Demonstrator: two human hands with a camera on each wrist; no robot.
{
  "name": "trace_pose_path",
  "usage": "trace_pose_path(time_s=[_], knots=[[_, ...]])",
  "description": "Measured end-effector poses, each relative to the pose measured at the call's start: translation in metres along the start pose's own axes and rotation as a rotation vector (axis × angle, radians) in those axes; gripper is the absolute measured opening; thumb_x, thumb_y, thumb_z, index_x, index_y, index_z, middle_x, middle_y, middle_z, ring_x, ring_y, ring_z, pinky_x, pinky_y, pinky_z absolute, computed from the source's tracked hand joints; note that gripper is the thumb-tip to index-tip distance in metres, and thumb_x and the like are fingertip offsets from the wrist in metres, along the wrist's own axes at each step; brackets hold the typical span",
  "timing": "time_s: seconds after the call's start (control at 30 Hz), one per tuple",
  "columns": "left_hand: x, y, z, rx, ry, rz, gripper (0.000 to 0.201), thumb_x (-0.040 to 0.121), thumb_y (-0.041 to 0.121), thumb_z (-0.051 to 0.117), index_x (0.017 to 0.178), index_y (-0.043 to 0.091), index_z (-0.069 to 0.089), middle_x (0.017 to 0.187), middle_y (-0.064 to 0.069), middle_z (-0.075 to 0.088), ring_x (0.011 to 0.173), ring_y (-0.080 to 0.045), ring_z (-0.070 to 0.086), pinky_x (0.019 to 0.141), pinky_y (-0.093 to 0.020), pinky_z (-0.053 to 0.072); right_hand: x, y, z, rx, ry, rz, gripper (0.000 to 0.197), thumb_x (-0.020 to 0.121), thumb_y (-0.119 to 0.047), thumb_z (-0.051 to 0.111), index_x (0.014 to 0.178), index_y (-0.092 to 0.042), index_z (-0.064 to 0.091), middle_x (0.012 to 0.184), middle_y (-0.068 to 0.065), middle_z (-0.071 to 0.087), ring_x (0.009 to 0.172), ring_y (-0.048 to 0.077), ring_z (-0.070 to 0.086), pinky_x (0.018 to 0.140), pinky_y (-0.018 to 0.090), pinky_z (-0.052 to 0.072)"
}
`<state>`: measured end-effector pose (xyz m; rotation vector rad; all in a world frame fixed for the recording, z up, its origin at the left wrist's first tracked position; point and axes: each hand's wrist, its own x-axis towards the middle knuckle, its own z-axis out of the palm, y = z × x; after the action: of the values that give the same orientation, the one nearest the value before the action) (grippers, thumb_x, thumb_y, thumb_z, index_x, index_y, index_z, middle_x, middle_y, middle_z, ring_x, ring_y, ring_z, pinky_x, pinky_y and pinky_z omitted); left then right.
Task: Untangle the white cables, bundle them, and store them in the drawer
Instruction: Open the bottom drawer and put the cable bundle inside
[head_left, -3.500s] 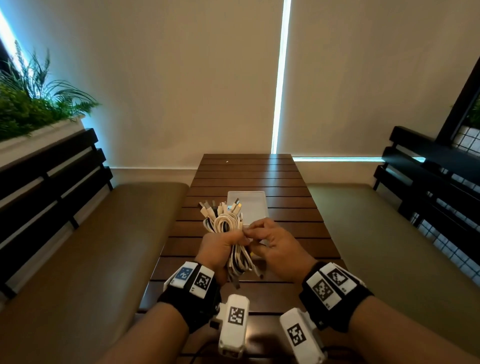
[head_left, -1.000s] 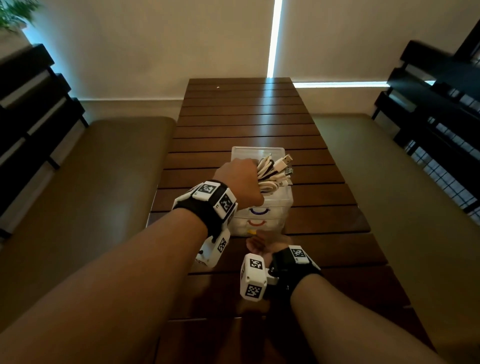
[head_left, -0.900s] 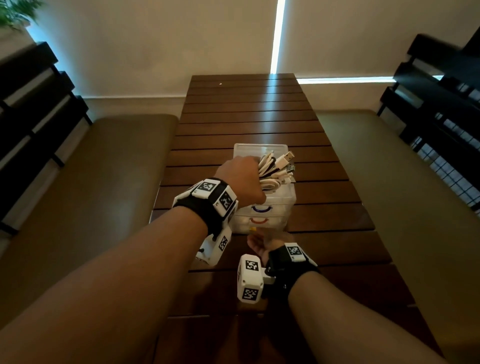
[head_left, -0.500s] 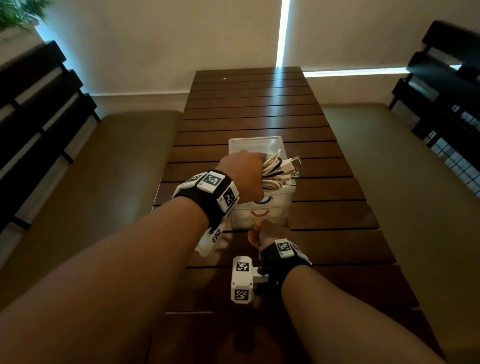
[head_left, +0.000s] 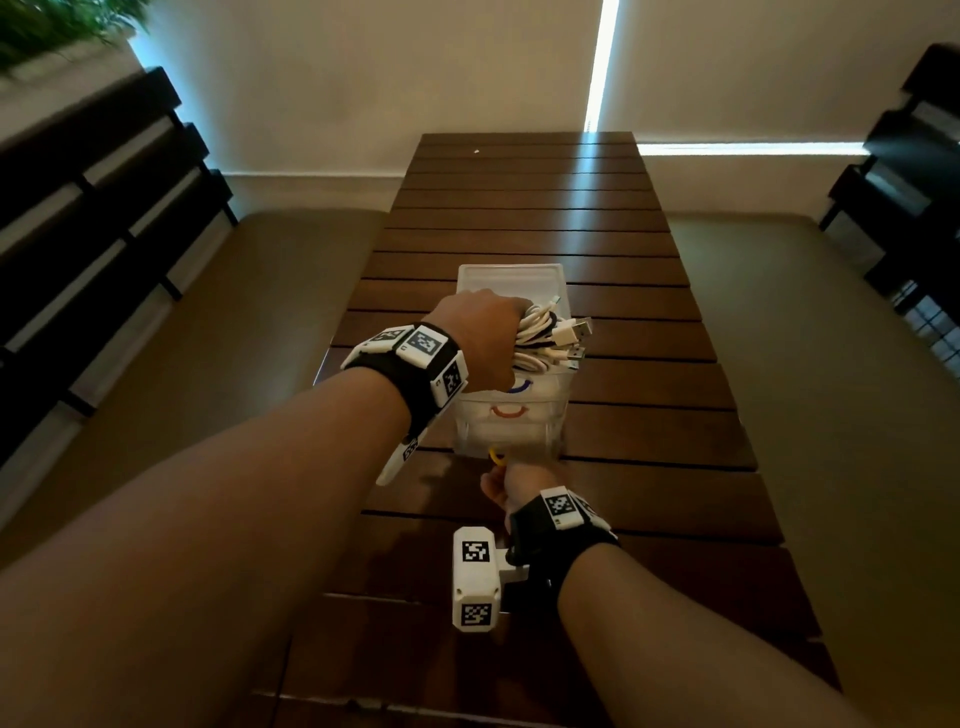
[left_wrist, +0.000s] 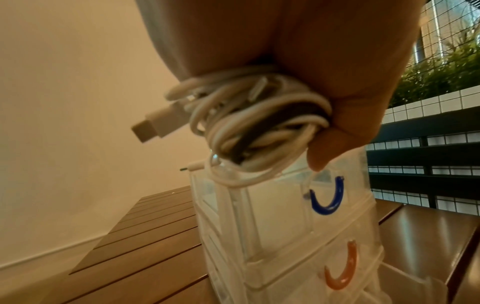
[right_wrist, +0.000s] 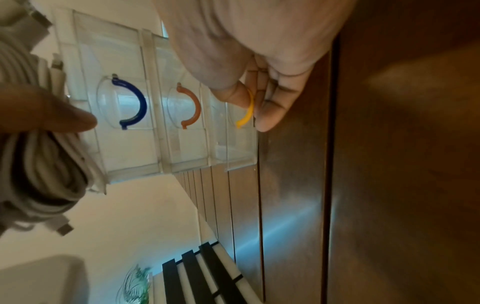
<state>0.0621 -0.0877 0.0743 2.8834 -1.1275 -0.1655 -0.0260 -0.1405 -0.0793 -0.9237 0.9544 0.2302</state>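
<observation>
So the left hand (head_left: 480, 338) has its grip wrapped tight around the bundle of white cables (head_left: 545, 338), coiled up with a dark band (left_wrist: 265, 123) round the middle and a few USB plugs (head_left: 574, 328) sticking out to the right. It's holding the whole bunch up right over the top of the clear plastic drawer unit (head_left: 511, 415), which sits in the middle of the dark slatted wooden worktop (head_left: 623, 249). In the left wrist view the lowest loops of the cables hang right at the unit's top edge, can't tell if they actually touch it. The unit has three little drawers stacked up, each with a curved handle: blue handle (right_wrist: 132, 105) on top, orange handle (right_wrist: 192, 105) in the middle, yellow handle (right_wrist: 246, 111) on the bottom. The right hand (head_left: 514, 486) is down low at the front of the unit, grip pinched narrow on that yellow handle, thumb on one side and fingers (right_wrist: 272, 107) curled on the other. In the right wrist view the bottom drawer's front looks slightly proud of the other two, though the wide-angle lens makes it hard to be sure. Padded benches (head_left: 182, 364) run along both sides of the worktop, with dark slatted backrests (head_left: 78, 218), and some green plants (head_left: 57, 26) sit up in the left corner.
</observation>
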Motion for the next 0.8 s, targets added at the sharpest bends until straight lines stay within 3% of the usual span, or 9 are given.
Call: trace_pose_path(time_s=[0.07,0.23,0.43,0.8], knots=[[0.001,0.000,0.000,-0.004,-0.003,-0.010,0.040,0.071,0.032,0.076,0.103,0.024,0.055,0.084,0.004,0.056,0.073,-0.018,0.050,0.065,-0.029,0.040,0.002,0.005,-0.003,-0.028,0.076,0.015,0.015,0.093,0.003,0.047,0.083,-0.002,0.057,0.077,0.010,0.056,0.065,0.018,0.057,0.057,0.028,0.055],[0.003,-0.002,0.001,-0.021,-0.001,-0.017,0.037,0.070,0.031,0.077,0.096,0.027,0.052,0.084,0.006,0.058,0.074,-0.016,0.053,0.065,-0.029,0.040,-0.012,0.020,-0.010,0.008,0.085,0.022,0.013,0.093,-0.005,0.053,0.097,0.005,0.061,0.077,0.015,0.058,0.068,0.023,0.059,0.045,0.027,0.053],[0.009,-0.007,0.001,-0.007,0.006,0.003,0.035,0.072,0.031,0.076,0.096,0.026,0.050,0.082,0.006,0.055,0.072,-0.015,0.050,0.066,-0.028,0.038,-0.015,0.033,-0.018,-0.033,0.151,-0.001,0.018,0.091,-0.008,0.055,0.100,0.005,0.063,0.082,0.016,0.067,0.067,0.023,0.069,0.046,0.025,0.052],[0.025,-0.018,-0.002,0.003,0.021,0.049,0.036,0.073,0.032,0.076,0.099,0.026,0.052,0.081,0.006,0.054,0.071,-0.015,0.049,0.066,-0.029,0.039,-0.025,0.037,-0.015,-0.009,0.174,-0.010,0.013,0.091,-0.009,0.059,0.094,0.003,0.063,0.082,0.017,0.068,0.069,0.025,0.070,0.052,0.028,0.056]])
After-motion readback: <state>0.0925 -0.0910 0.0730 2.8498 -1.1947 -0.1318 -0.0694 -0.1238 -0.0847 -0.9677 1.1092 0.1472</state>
